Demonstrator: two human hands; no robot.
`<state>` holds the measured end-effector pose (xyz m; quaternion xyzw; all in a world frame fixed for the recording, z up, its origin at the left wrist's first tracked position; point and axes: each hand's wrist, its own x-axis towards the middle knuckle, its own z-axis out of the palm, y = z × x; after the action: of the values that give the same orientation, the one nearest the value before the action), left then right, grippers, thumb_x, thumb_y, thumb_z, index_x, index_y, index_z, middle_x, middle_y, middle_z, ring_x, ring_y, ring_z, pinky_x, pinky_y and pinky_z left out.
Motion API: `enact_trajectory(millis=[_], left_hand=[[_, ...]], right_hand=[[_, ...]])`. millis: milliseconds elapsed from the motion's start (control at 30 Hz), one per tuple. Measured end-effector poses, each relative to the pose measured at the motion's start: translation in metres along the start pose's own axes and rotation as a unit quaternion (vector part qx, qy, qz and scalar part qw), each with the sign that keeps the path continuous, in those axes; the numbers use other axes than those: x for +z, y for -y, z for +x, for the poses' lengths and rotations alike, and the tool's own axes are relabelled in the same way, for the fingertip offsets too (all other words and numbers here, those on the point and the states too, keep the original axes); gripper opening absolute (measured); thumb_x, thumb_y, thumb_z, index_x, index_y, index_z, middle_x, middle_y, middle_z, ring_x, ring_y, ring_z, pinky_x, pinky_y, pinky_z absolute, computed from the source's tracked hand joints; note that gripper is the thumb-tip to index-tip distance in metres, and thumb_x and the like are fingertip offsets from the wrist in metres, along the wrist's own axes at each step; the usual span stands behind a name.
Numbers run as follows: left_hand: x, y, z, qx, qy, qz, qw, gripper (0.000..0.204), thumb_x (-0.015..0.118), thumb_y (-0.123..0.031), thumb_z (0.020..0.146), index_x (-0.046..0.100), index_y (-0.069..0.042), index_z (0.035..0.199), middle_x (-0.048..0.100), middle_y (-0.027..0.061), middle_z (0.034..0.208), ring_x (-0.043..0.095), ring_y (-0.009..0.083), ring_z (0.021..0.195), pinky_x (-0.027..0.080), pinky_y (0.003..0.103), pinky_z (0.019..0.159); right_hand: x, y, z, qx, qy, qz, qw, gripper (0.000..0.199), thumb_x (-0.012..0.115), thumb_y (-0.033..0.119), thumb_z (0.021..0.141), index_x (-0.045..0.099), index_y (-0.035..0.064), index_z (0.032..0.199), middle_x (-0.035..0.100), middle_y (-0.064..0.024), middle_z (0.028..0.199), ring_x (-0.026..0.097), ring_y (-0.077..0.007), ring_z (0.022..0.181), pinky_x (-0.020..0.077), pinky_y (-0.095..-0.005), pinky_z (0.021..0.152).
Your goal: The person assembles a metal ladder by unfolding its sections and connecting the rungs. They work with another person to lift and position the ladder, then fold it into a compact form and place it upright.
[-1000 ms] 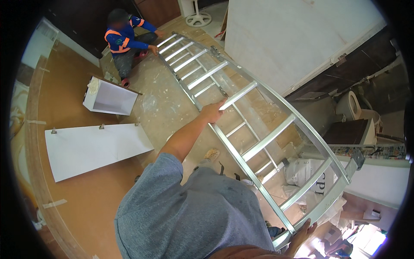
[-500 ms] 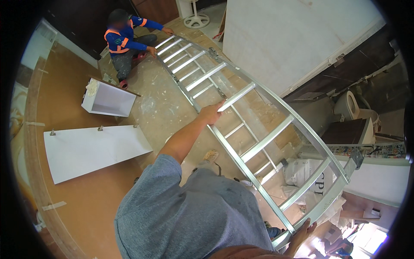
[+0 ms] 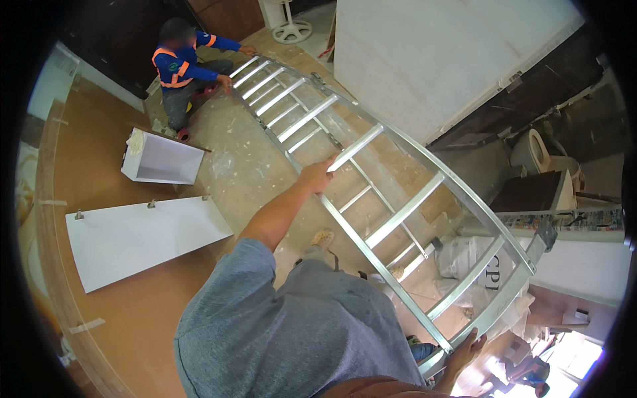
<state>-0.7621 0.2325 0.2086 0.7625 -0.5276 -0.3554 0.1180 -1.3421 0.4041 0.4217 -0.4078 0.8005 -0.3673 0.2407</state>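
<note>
Over the speckled floor, the left hand grips an aluminium ladder by its side rail; the right hand touches its base bar, closure unclear. Likely stiff, light and slick, it suits holding by both rails.

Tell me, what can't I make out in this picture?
In the head view:
- Ladder rail beneath the left hand: covered by that hand.
- Right hand's forearm: mostly cut off by the lower edge.
- Top of the white stand: cut off by the upper edge.
- Contents of the white bag: hidden by its plastic.
</note>
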Motion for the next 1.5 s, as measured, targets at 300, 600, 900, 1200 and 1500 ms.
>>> enact_trajectory(millis=[300, 600, 900, 1200, 1500], left_hand=[[0.008, 0.018, 0.009, 0.029, -0.02, 0.003, 0.999, 0.067, 0.055, -0.028, 0.094, 0.022, -0.027, 0.153, 0.068, 0.0176, 0.109, 0.068, 0.0319, 0.079, 0.053, 0.041, 0.08], [0.002, 0.009, 0.004, 0.004, 0.002, -0.007, 1.0, 0.07, 0.056, -0.03, 0.092, 0.02, -0.03, 0.153, 0.066, 0.02, 0.113, 0.065, 0.0369, 0.099, 0.051, 0.044, 0.085], [-0.005, -0.001, -0.002, -0.009, 0.016, -0.018, 1.0, 0.07, 0.056, -0.03, 0.093, 0.02, -0.03, 0.153, 0.066, 0.0197, 0.112, 0.065, 0.0371, 0.098, 0.051, 0.044, 0.084], [0.004, 0.008, 0.004, 0.013, -0.002, 0.0, 1.0, 0.07, 0.056, -0.03, 0.093, 0.02, -0.028, 0.153, 0.064, 0.0199, 0.117, 0.063, 0.0373, 0.104, 0.05, 0.044, 0.088], [-0.001, 0.003, 0.001, 0.005, 0.003, 0.0, 1.0, 0.07, 0.056, -0.03, 0.093, 0.02, -0.028, 0.153, 0.066, 0.0204, 0.114, 0.064, 0.0382, 0.101, 0.05, 0.045, 0.086]], right_hand=[[-0.012, -0.012, 0.009, 0.016, 0.015, -0.043, 0.999, 0.042, 0.053, 0.027, 0.1, 0.048, -0.0034, 0.128, 0.059, -0.0108, 0.103, 0.054, -0.0172, 0.09, 0.0448, -0.031, 0.079], [-0.004, 0.001, 0.0, 0.007, 0.011, 0.005, 1.0, 0.044, 0.055, 0.029, 0.099, 0.049, -0.0035, 0.128, 0.06, -0.0123, 0.105, 0.055, -0.0184, 0.092, 0.0455, -0.0322, 0.08], [-0.003, 0.003, 0.0, 0.001, -0.007, -0.033, 0.999, 0.044, 0.054, 0.029, 0.099, 0.049, -0.0039, 0.128, 0.06, -0.0123, 0.105, 0.055, -0.0187, 0.093, 0.0454, -0.0324, 0.081], [-0.008, -0.013, 0.008, -0.009, 0.012, -0.004, 1.0, 0.042, 0.054, 0.025, 0.099, 0.049, -0.0049, 0.128, 0.061, -0.0132, 0.108, 0.055, -0.0188, 0.094, 0.0454, -0.0324, 0.082], [-0.004, -0.002, 0.002, -0.001, -0.009, -0.025, 1.0, 0.039, 0.053, 0.024, 0.1, 0.05, -0.0044, 0.126, 0.06, -0.0131, 0.107, 0.055, -0.0188, 0.094, 0.0455, -0.0319, 0.082]])
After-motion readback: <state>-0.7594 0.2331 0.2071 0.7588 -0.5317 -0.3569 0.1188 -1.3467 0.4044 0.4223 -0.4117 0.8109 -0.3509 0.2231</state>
